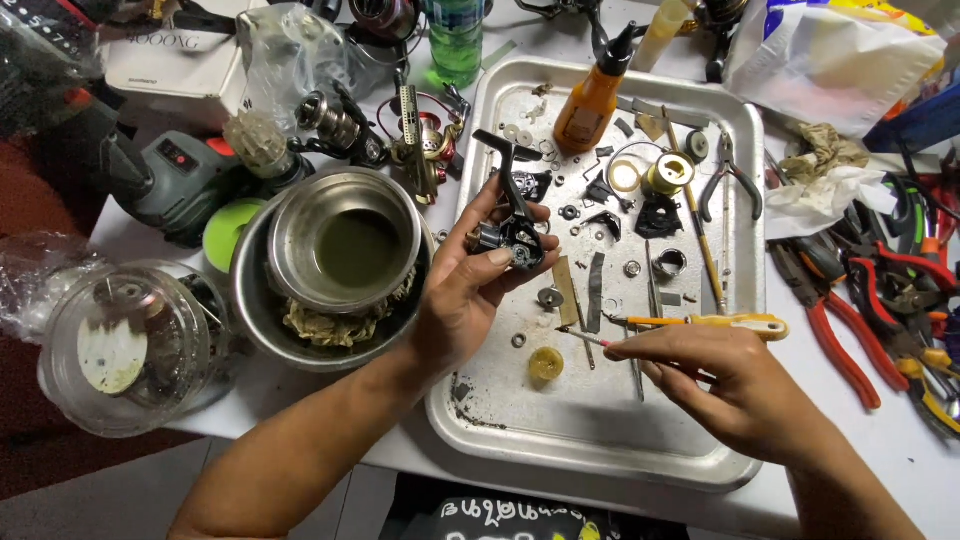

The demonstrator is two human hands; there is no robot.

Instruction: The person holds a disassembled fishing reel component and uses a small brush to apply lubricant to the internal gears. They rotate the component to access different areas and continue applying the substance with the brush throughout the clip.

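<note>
My left hand (470,290) grips a black fishing-reel body (512,232), held above the left edge of the metal tray (600,420); my fingers hide its lower half. My right hand (725,380) pinches a thin pick (583,337), its tip too fine to make out. On the tray: one orange bottle (592,100), one yellow-handled tool (720,322), many small washers and parts, uncounted. Left, on the table (860,440), two nested steel bowls (340,250). Right, red-handled pliers (835,330), partly cut off.
</note>
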